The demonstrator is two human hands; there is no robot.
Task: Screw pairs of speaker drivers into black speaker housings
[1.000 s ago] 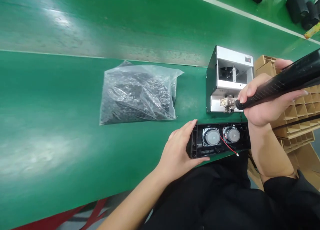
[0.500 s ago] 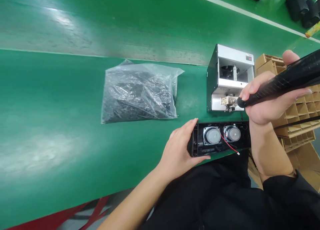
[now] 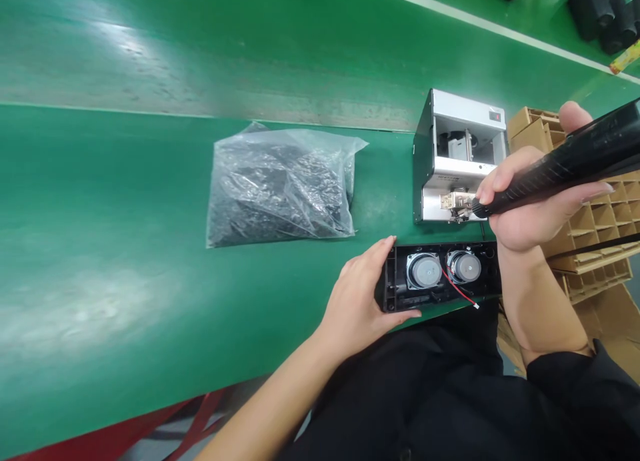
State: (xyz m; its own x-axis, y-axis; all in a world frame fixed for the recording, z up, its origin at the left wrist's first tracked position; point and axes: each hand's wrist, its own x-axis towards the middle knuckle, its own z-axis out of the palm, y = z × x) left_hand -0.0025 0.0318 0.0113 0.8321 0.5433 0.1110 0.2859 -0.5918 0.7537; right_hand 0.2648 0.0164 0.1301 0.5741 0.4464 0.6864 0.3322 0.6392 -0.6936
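The right fingers (image 3: 505, 179) curled closed around a black electric screwdriver (image 3: 565, 159), its long axis slanting down-left to a tip at the screw feeder (image 3: 453, 154); the left fingers (image 3: 365, 261) clasped a speaker housing (image 3: 413, 301) just below the right fingers

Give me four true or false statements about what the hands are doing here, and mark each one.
The right hand holds a black electric screwdriver. True.

The left hand is holding the clear plastic bag. False: it holds the end of a black speaker housing, and the bag lies apart on the green bench.

The screwdriver's tip is at the front of the silver screw feeder. True.

The housing holds three speakers. False: it holds two speakers.
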